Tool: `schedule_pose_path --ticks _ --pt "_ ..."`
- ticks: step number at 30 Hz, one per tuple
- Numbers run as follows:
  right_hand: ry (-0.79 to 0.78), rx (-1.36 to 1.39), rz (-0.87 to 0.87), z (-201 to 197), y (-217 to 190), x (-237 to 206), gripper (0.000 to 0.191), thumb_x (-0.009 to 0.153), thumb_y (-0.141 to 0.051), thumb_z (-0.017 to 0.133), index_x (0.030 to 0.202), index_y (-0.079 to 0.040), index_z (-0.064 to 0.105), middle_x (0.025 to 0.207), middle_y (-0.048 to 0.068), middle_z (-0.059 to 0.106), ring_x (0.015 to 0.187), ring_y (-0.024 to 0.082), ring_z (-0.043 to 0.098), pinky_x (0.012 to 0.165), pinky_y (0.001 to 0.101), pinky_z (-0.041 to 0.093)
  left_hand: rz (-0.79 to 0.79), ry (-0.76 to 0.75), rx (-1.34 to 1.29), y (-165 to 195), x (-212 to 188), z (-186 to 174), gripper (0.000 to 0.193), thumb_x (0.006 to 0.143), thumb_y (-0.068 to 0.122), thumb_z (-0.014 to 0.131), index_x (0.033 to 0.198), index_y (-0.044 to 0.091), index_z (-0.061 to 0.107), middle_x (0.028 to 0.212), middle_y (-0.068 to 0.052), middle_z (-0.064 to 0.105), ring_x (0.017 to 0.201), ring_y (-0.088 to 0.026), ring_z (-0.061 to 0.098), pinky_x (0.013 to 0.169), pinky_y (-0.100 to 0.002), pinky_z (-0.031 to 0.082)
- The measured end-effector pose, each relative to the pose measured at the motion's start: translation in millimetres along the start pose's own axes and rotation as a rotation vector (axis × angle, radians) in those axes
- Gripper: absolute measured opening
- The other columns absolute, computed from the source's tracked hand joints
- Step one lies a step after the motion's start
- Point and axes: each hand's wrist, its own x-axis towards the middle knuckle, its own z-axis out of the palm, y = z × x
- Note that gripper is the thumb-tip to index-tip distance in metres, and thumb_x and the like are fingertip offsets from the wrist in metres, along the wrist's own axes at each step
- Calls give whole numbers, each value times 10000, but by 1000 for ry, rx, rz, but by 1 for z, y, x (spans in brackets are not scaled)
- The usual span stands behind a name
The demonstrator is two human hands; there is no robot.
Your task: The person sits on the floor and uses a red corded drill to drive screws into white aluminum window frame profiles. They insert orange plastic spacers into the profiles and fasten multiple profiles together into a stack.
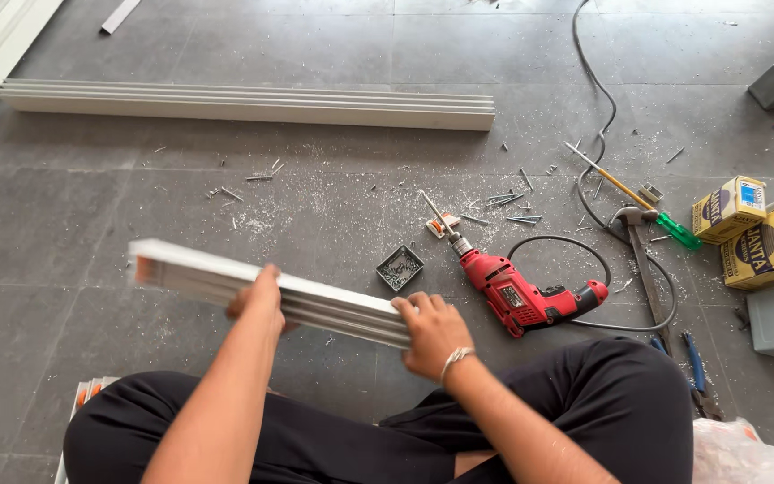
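White grooved trim strip (262,291) sits blurred at lower centre of the frame above the lap, the left hand (257,300) and right hand (430,333) both curled around it, a steadier hold probably needing wider-spaced grips.

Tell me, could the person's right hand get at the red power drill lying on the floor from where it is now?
Probably yes, but not freely. The red power drill lies on bare grey floor just beside the right hand, nothing between them. That hand, though, grips the long white ribbed profile and would need to let go first.
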Motion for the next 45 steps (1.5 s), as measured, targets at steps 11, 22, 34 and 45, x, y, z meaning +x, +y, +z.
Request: schedule_pose_path --ticks 11,22,34,45 --pt "-358 -14 44 4 28 25 750 608 -214 784 1334 -239 598 1324 59 553 1276 296 482 1059 417 418 -240 -47 67 -84 6 -34 955 920 316 729 1602 80 103 1374 -201 547 1194 -354 629 851 -593 591" --pt "434 336 360 -28 119 98 324 867 -43 684 1178 -104 752 1075 95 777 967 247 763 906 352 591 1103 -515 1389 -76 -30 3 883 718 650 803 1426 271 435 1479 -45 475 1460 -269 338 1205 -600 173" --pt "-115 -466 259 -3 92 183 319 884 -212 726 1195 -144 725 1425 176 551 1257 351 579 995 442 524 1164 -639 1448 -70 -16 10 839 693 536 882 1399 300 496 1451 -19 512 1439 -236 382 1211 -701 123" --pt "454 433 352 -3 105 109 247 888 -236 745 1071 -71 747 929 95 775 837 196 764 779 344 596 1637 -730 1747 -104 -42 -4 1324 584 505 922 1629 341 126 1707 -130 75 1514 -375 102 1110 -756 110"
